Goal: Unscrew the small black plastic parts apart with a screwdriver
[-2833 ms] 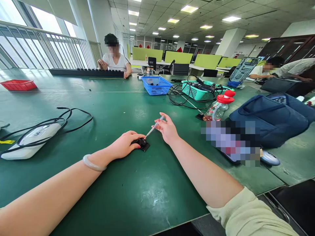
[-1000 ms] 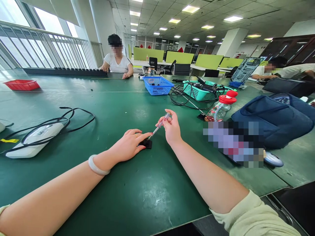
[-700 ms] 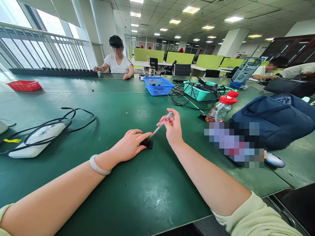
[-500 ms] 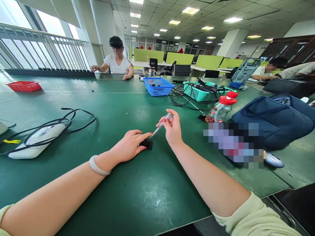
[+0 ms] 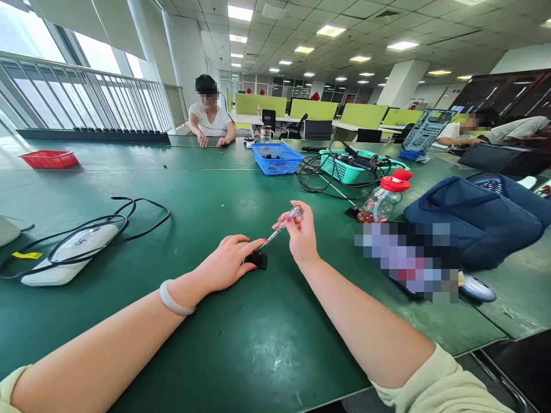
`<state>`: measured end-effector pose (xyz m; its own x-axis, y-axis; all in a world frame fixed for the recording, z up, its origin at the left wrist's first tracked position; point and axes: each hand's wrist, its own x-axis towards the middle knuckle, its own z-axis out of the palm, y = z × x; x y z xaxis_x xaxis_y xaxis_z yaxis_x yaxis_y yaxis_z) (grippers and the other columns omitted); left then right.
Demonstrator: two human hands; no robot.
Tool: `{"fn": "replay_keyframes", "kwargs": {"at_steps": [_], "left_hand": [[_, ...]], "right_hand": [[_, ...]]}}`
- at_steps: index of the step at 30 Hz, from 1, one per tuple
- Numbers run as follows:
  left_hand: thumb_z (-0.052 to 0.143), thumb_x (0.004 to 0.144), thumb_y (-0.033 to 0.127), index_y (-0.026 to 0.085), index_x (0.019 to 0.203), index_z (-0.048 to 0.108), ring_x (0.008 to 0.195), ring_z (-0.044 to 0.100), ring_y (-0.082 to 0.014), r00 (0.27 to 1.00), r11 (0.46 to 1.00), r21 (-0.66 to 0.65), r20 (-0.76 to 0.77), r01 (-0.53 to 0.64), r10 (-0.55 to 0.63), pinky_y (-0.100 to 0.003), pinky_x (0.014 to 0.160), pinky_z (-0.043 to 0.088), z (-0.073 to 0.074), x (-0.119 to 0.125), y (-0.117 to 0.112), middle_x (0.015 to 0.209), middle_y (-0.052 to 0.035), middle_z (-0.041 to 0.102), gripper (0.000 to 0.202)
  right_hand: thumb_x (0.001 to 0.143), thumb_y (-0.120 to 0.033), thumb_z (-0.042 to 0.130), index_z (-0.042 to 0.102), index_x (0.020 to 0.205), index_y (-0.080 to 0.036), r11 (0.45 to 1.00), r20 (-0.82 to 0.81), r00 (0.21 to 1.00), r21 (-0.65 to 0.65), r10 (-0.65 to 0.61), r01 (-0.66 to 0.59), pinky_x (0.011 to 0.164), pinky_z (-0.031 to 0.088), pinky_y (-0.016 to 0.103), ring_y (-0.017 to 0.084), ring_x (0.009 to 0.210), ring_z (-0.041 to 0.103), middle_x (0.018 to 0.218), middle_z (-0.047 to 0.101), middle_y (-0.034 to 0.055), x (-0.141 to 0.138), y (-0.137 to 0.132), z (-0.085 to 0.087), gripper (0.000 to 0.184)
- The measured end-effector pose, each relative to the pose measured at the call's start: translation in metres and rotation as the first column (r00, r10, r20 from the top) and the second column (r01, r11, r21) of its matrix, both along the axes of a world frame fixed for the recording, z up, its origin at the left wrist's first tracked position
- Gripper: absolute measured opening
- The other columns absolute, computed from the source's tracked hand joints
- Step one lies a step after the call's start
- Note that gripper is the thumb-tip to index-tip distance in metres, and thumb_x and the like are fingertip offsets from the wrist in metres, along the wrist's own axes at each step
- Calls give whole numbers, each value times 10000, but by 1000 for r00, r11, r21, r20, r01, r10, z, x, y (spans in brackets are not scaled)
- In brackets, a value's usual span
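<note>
Screwdriver (image 5: 282, 223) pinched by right fingers (image 5: 298, 218); left fingers (image 5: 251, 247) pin black part (image 5: 259, 261) amid wide table (image 5: 241, 183).

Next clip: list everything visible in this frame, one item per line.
table: one, green, under everything
black part: one, black, table centre
screwdriver: one, clear handle, tip at the black part
white device: one, white with a black cable, left
tray: one, red, far left
blue basket: one, blue, far centre
teal basket: one, teal, holds black cables
bottle: one, clear with a red cap, right
bag: one, navy, right
seated person: one, white top, far end
second person: one, far right
bracelet: one, pale, left wrist
left hand: fingers around the black part
right hand: grips the screwdriver
</note>
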<state>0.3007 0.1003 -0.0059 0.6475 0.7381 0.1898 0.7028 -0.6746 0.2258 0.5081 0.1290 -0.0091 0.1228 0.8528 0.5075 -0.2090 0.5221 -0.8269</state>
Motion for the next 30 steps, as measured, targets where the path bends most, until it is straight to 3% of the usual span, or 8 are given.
{"fn": "replay_keyframes", "kwargs": {"at_steps": [24,30], "left_hand": [[554,916,359,315,1459,362,1288,452,-275,999,998,-62,42,-26,29,-528,1103,409,3,-1,1,1307,-94,595,578],[555,915,369,325,1458,364,1294,459,-281,999,999,-36,21,-38,39,-529,1096,416,4,-2,-1,1291,-97,599,577]], "right_hand": [[892,-317,570,434,1159,-260,997,-41,999,68,26,-24,747,582,417,139,626,634,781,599,-43,-3,-9,9,305],[945,-301,521,450,1176,-277,978,132,988,184,77,-101,785,568,395,132,672,639,815,596,-29,-8,-22,11,243]]}}
